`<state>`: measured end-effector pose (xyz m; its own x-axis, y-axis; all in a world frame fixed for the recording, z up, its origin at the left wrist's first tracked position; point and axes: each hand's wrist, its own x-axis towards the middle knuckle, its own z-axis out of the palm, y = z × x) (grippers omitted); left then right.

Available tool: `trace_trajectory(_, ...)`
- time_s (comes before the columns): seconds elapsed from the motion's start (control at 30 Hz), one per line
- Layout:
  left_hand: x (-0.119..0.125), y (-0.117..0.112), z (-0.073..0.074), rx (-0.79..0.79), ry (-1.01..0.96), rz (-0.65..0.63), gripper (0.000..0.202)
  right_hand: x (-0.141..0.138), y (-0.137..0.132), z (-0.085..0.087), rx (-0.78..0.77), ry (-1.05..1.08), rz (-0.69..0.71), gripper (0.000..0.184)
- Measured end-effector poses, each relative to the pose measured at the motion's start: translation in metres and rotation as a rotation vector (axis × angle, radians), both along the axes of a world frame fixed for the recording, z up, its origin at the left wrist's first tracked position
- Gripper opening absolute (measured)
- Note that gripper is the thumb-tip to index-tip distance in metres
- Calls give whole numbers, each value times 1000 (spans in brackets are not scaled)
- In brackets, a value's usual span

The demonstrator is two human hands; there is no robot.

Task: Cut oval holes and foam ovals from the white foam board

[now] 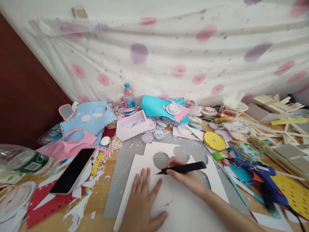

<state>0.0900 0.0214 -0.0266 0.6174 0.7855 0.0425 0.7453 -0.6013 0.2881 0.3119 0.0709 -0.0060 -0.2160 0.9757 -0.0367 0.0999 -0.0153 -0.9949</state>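
White, round-holed paper sheet lies on a flat grey cutting mat. Cutting another curve seems the step in hand; the next move calls for a steady, turning stroke. Fingers spread wide, the left hand presses the sheet; the right hand pinches a slim black pen-like knife, tip on paper.
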Motion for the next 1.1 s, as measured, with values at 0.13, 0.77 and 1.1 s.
trace_trajectory(0.13, 6, -2, -5, 34, -3, 42, 90, -6, 5, -1, -13, -2, -86, 19)
trace_trajectory(0.77, 7, -4, -2, 171, 72, 48, 87, -11, 6, -12, -2, 39, -32, 18)
trace_trajectory(1.1, 5, -3, -7, 197, 95, 59, 83, -13, 4, -8, 49, 61, -19, 19)
